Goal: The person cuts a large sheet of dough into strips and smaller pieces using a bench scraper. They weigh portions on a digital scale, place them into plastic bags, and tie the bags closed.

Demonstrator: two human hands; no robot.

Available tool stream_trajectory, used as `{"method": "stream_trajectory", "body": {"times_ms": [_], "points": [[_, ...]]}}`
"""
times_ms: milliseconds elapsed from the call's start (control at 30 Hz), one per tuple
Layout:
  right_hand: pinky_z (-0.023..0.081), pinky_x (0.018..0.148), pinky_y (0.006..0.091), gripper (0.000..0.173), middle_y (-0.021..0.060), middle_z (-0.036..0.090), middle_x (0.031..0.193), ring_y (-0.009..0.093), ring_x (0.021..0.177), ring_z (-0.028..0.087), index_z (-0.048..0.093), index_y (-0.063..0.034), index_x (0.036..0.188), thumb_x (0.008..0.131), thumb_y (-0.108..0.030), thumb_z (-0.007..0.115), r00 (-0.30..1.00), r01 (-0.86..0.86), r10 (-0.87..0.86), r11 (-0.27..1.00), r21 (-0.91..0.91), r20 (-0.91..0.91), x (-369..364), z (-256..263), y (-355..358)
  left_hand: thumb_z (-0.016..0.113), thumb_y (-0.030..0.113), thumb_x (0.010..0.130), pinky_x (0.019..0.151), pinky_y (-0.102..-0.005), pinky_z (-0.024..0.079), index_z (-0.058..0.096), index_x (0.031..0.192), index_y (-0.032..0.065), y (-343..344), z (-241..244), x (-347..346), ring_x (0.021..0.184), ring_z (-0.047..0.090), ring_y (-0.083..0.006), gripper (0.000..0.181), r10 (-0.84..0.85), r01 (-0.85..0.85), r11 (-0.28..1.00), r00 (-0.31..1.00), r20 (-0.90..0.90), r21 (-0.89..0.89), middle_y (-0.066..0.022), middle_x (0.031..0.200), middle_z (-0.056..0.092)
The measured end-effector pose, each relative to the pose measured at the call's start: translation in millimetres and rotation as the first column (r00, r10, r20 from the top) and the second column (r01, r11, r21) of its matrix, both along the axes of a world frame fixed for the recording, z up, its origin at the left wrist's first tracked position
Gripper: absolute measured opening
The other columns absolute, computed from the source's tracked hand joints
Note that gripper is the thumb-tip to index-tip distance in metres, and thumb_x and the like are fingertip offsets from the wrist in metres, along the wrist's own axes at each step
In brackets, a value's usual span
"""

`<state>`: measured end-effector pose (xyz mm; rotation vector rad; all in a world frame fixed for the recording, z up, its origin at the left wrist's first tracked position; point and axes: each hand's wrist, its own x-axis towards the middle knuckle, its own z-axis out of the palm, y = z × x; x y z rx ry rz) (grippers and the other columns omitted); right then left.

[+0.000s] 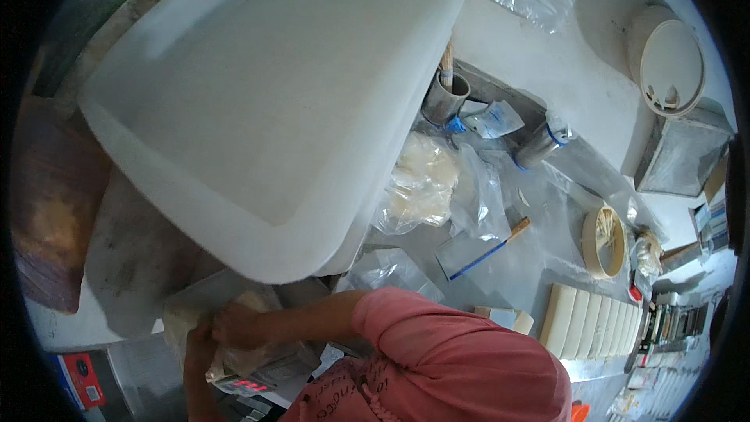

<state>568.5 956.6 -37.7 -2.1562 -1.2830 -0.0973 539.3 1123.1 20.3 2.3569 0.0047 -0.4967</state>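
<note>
My right hand point(239, 323) and my left hand point(201, 337) meet at the lower left, close together over a clear plastic bag point(249, 357). Both hands seem to grip the bag's gathered upper part, though the fingers are small and partly hidden. Pale contents show dimly through the plastic. The bag rests on or right by a digital scale point(243, 385) with a lit red display. My right forearm crosses from the pink sleeve to the bag.
A large white plastic tub point(234, 105) fills the upper left, its rim just beyond my hands. A brown sack point(55, 217) lies left. To the right are a bag of pale material point(425, 179), a metal cup point(445, 99) of thin sticks, a blue-and-wood tool point(491, 249) and a round box point(603, 243).
</note>
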Motion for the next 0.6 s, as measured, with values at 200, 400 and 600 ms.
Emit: {"method": "stream_trajectory", "body": {"times_ms": [200, 400, 600], "points": [[0.047, 0.073, 0.0430, 0.018, 0.0162, 0.063, 0.080, 0.031, 0.083, 0.062, 0.066, -0.0040, 0.074, 0.078, -0.018, 0.056, 0.961, -0.274, 0.265, 0.944, -0.185, -0.076, -5.2, -2.0, 10.4, 0.055, 0.005, 0.083, 0.067, -0.0402, 0.047, 0.058, 0.091, 0.0028, 14.0, -40.3, -9.4, 0.076, 0.059, -0.0365, 0.009, -0.027, 0.003, 0.993, 0.979, 0.202, 0.121, -0.0166, 0.085, 0.063], [0.047, 0.082, 0.0439, 0.026, 0.0157, 0.062, 0.103, 0.032, 0.096, 0.059, 0.062, -0.0031, 0.100, 0.080, -0.020, 0.058, 0.849, -0.515, 0.462, 0.831, -0.209, -0.258, -24.8, 7.4, -163.5, 0.059, 0.009, 0.080, 0.066, -0.0474, 0.046, 0.057, 0.094, 0.0027, -8.9, -40.9, -14.7, 0.076, 0.058, -0.0395, 0.015, -0.124, -0.162, 0.889, 0.815, 0.566, 0.428, -0.0160, 0.082, 0.060], [0.046, 0.080, 0.0419, 0.029, 0.0202, 0.061, 0.095, 0.031, 0.088, 0.059, 0.063, -0.0056, 0.096, 0.082, -0.030, 0.056, 0.514, 0.582, -0.858, 0.351, -0.733, -0.003, 103.7, 170.9, -554.3, 0.054, 0.009, 0.089, 0.063, -0.0411, 0.044, 0.057, 0.093, 0.0014, -116.1, 33.5, -28.7, 0.070, 0.054, -0.0297, 0.009, -0.201, 0.083, 0.973, 0.756, 0.623, 0.214, -0.0136, 0.079, 0.054]]}}
